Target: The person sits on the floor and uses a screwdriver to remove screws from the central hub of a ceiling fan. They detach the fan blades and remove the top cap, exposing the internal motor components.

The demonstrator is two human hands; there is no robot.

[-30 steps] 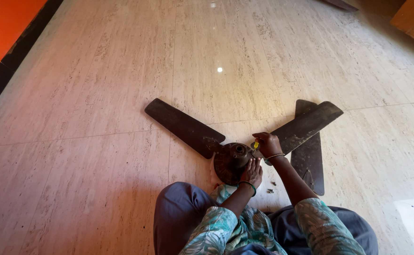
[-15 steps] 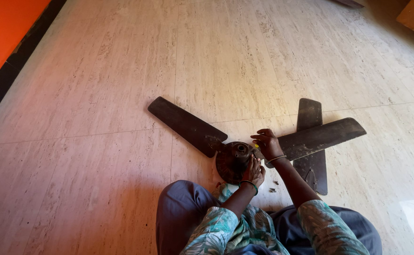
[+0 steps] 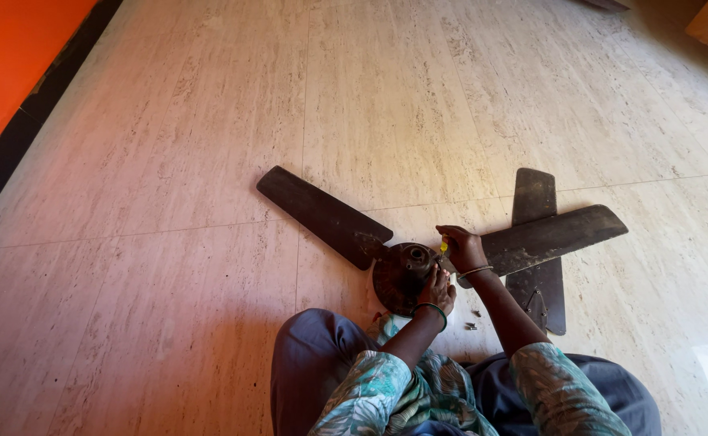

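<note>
Sitting on the pale stone-patterned floor (image 3: 168, 266), we have the dark, rusty ceiling-fan motor hub (image 3: 402, 274) lying just ahead of our knees, with one blade (image 3: 322, 216) reaching out to the upper left and another blade (image 3: 552, 236) to the right. A third, loose blade (image 3: 538, 266) lies underneath the right one, crossing it. Our left hand (image 3: 436, 292) rests on the near right edge of the hub, fingers curled against its rim, steadying it. Our right hand (image 3: 460, 247) closes around a screwdriver with a yellow handle (image 3: 444, 243), fingers pressed together round the grip, at the spot where the right blade meets the hub.

As we judge it, the tip could slip off a rusted screw head and skid toward the steadying left hand, which sits very close. The small screws (image 3: 471, 320) lying on the floor beside our right forearm could also scatter if a sleeve brushes them.

We cannot see the screwdriver's tip or the screw it meets; the right hand covers both. How many screws lie loose is too small to tell. An orange wall (image 3: 7, 64) with a dark skirting runs along the upper left.
</note>
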